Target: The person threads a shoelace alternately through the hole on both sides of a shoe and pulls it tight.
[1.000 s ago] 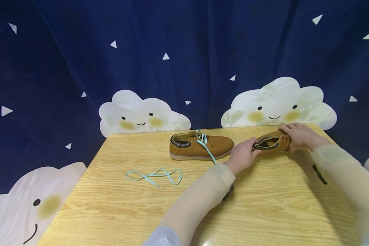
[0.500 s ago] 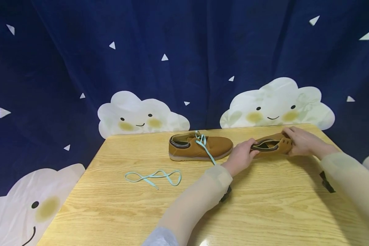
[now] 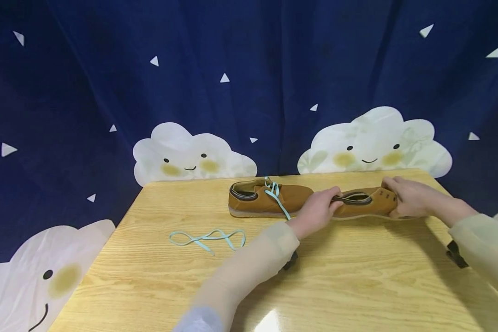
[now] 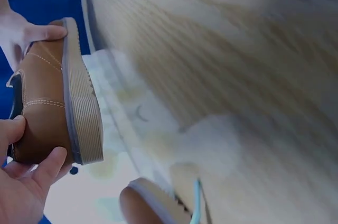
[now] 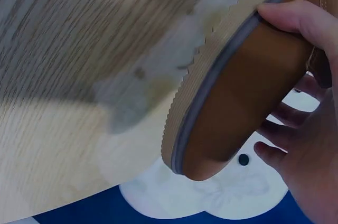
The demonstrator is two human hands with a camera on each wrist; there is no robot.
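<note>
Both hands hold one brown shoe (image 3: 357,210) at the right side of the table, its eyelets showing without a lace. My left hand (image 3: 317,210) grips the heel, with fingers at the collar and thumb low by the sole in the left wrist view. Around the front part curls my right hand (image 3: 415,198); its thumb (image 5: 296,18) lies along the side near the sole. Daylight shows under the ridged sole (image 4: 87,113) in the left wrist view, so the shoe is raised off the table. A second brown shoe (image 3: 249,203) stands to the left, threaded with a light blue lace (image 3: 275,196).
A loose light blue shoelace (image 3: 207,237) lies in loops on the wooden table (image 3: 149,286), left of the forearms. Behind the table's back edge hangs a dark blue curtain (image 3: 216,37) with white clouds and triangles.
The held shoe has turned to lie more parallel to the table's back edge and shows more of its side. My left hand has shifted left and overlaps the other shoe's toe.
</note>
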